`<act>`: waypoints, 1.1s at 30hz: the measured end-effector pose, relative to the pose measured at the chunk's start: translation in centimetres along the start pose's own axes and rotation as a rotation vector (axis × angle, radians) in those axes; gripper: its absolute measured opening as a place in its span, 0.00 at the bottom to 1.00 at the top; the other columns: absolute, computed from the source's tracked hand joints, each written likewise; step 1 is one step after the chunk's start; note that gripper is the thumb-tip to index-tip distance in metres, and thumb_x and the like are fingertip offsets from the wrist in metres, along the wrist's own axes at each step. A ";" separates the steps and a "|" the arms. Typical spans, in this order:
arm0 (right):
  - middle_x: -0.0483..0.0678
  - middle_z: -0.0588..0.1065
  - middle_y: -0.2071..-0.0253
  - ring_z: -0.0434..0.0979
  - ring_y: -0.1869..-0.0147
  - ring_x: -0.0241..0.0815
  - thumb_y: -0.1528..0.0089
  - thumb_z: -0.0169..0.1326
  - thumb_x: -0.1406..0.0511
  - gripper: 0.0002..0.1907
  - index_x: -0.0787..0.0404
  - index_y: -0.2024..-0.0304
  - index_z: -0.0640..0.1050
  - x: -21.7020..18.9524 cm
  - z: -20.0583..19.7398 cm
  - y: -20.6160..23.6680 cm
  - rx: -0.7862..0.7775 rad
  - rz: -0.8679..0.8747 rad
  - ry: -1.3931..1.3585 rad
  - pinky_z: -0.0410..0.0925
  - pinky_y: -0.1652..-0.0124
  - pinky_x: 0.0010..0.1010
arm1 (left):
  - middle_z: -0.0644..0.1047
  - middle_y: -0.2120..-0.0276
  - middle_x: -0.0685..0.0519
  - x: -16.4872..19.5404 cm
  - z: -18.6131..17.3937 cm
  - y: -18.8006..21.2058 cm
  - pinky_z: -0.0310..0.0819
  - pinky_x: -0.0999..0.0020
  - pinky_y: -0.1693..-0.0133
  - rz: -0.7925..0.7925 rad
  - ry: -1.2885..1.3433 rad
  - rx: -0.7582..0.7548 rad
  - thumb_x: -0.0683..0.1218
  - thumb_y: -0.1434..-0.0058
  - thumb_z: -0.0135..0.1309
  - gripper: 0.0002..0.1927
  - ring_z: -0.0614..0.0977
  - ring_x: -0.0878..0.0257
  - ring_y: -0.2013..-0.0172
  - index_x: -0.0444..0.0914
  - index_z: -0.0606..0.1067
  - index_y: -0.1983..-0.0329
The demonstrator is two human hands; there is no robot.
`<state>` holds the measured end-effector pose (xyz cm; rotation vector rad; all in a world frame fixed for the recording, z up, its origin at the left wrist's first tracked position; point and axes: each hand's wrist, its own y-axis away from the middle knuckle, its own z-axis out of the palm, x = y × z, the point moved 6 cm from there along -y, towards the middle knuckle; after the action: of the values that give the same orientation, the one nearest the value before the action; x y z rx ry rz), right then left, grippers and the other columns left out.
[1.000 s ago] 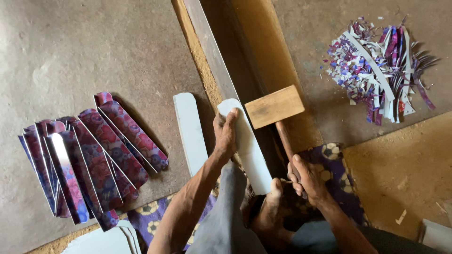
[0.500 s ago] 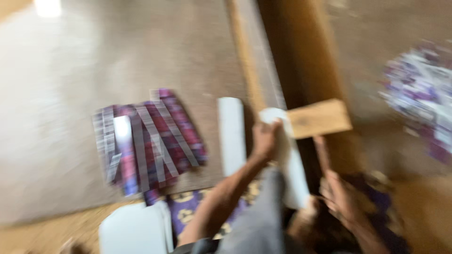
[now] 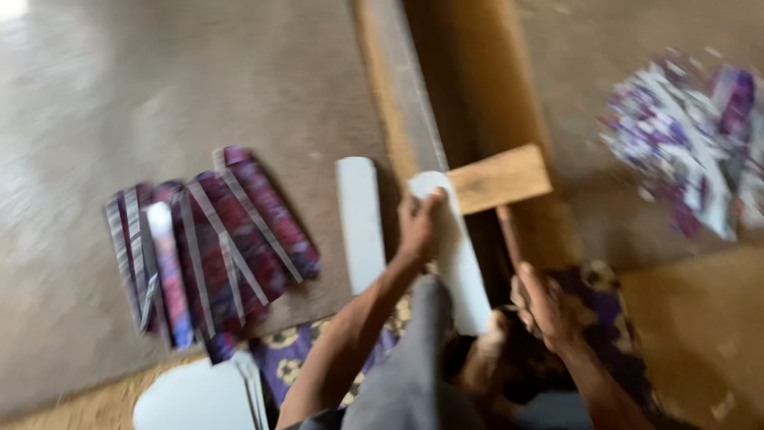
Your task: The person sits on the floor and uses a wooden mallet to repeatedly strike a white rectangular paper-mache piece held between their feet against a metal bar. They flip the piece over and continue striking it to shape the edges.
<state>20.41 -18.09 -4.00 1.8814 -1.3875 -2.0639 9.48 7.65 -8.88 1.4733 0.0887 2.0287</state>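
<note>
Listing leftward of both hands purple patterned strips [image 3: 211,247], then left hand [image 3: 418,227] pressing flat a white strip [image 3: 458,263], right hand [image 3: 545,306] gripping wooden mallet [image 3: 500,179]; risk: blurred swing striking pinning fingers.

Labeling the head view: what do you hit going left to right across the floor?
Fan of purple patterned strips → loose white strip → left hand on a second white strip → wooden mallet → right hand → pile of purple-white scraps.

Floor workshop: wooden mallet [image 3: 500,177], offcuts [image 3: 691,143]
</note>
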 end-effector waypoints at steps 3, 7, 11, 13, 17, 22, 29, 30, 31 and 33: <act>0.41 0.66 0.84 0.61 0.87 0.32 0.35 0.42 0.41 0.28 0.56 0.74 0.70 -1.7 1.0 1.9 0.073 0.062 -0.077 0.55 0.87 0.27 | 0.79 0.59 0.52 2.1 0.0 1.1 0.77 0.67 0.61 0.098 -0.008 -0.086 0.52 0.36 0.56 0.21 0.79 0.63 0.61 0.35 0.73 0.45; 0.42 0.66 0.85 0.61 0.87 0.31 0.33 0.41 0.41 0.31 0.59 0.74 0.71 -3.8 2.1 2.5 0.032 -0.050 0.025 0.58 0.87 0.26 | 0.78 0.59 0.51 3.3 0.4 1.6 0.76 0.67 0.61 0.083 0.050 -0.080 0.49 0.34 0.55 0.19 0.78 0.63 0.61 0.34 0.73 0.45; 0.41 0.65 0.82 0.62 0.85 0.31 0.32 0.39 0.42 0.30 0.59 0.72 0.70 -5.1 1.3 3.5 0.141 -0.136 0.082 0.59 0.86 0.27 | 0.78 0.59 0.52 3.5 0.7 1.6 0.76 0.67 0.62 0.057 0.061 -0.074 0.48 0.34 0.55 0.18 0.78 0.63 0.61 0.34 0.73 0.45; 0.41 0.65 0.80 0.63 0.83 0.31 0.30 0.39 0.42 0.30 0.58 0.70 0.70 -6.9 0.5 5.0 0.229 -0.342 0.120 0.62 0.85 0.26 | 0.78 0.58 0.52 3.8 0.8 1.7 0.76 0.68 0.60 0.109 0.082 -0.110 0.49 0.33 0.55 0.18 0.78 0.64 0.60 0.35 0.73 0.44; 0.44 0.66 0.74 0.65 0.76 0.33 0.26 0.41 0.43 0.27 0.59 0.59 0.70 -9.0 -1.6 9.3 0.458 -0.713 -0.153 0.62 0.77 0.28 | 0.77 0.59 0.53 3.7 0.4 2.0 0.76 0.66 0.61 0.118 0.080 -0.141 0.50 0.32 0.55 0.17 0.78 0.65 0.61 0.35 0.73 0.46; 0.45 0.66 0.73 0.66 0.75 0.36 0.23 0.40 0.42 0.28 0.57 0.61 0.70 -8.2 -2.2 10.2 0.652 -0.975 -0.248 0.63 0.75 0.29 | 0.77 0.59 0.53 3.9 0.3 2.2 0.75 0.67 0.59 0.101 0.095 -0.132 0.50 0.32 0.56 0.17 0.77 0.65 0.60 0.36 0.73 0.46; 0.52 0.70 0.73 0.70 0.73 0.44 0.28 0.40 0.50 0.23 0.63 0.60 0.72 -7.1 -1.3 6.8 0.492 -0.453 0.384 0.65 0.72 0.35 | 0.78 0.56 0.57 5.0 0.7 2.6 0.78 0.68 0.54 0.118 0.090 -0.126 0.50 0.35 0.56 0.18 0.79 0.67 0.56 0.40 0.72 0.44; 0.53 0.68 0.74 0.68 0.73 0.46 0.28 0.41 0.51 0.22 0.64 0.61 0.70 -7.1 -1.7 7.9 0.512 -0.481 0.219 0.64 0.72 0.35 | 0.78 0.58 0.56 4.8 0.5 2.6 0.76 0.67 0.58 0.086 0.070 -0.114 0.50 0.34 0.56 0.17 0.78 0.66 0.59 0.39 0.73 0.45; 0.55 0.67 0.74 0.66 0.74 0.47 0.29 0.41 0.52 0.21 0.64 0.62 0.69 -6.6 -1.9 9.4 0.532 -0.482 0.051 0.63 0.72 0.36 | 0.77 0.61 0.54 4.4 0.3 2.6 0.75 0.65 0.62 0.036 0.041 -0.099 0.50 0.33 0.55 0.17 0.77 0.64 0.62 0.38 0.73 0.46; 0.52 0.66 0.73 0.66 0.74 0.41 0.27 0.41 0.52 0.20 0.62 0.60 0.69 -6.7 -1.7 11.8 0.574 -0.725 -0.150 0.63 0.73 0.30 | 0.77 0.62 0.53 4.1 0.3 2.5 0.75 0.65 0.64 0.038 0.051 -0.117 0.50 0.32 0.56 0.16 0.77 0.64 0.64 0.37 0.73 0.47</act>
<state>17.45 -22.44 8.60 2.8681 -1.6348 -2.2740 7.89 7.66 -4.32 1.3614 -0.0370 2.0654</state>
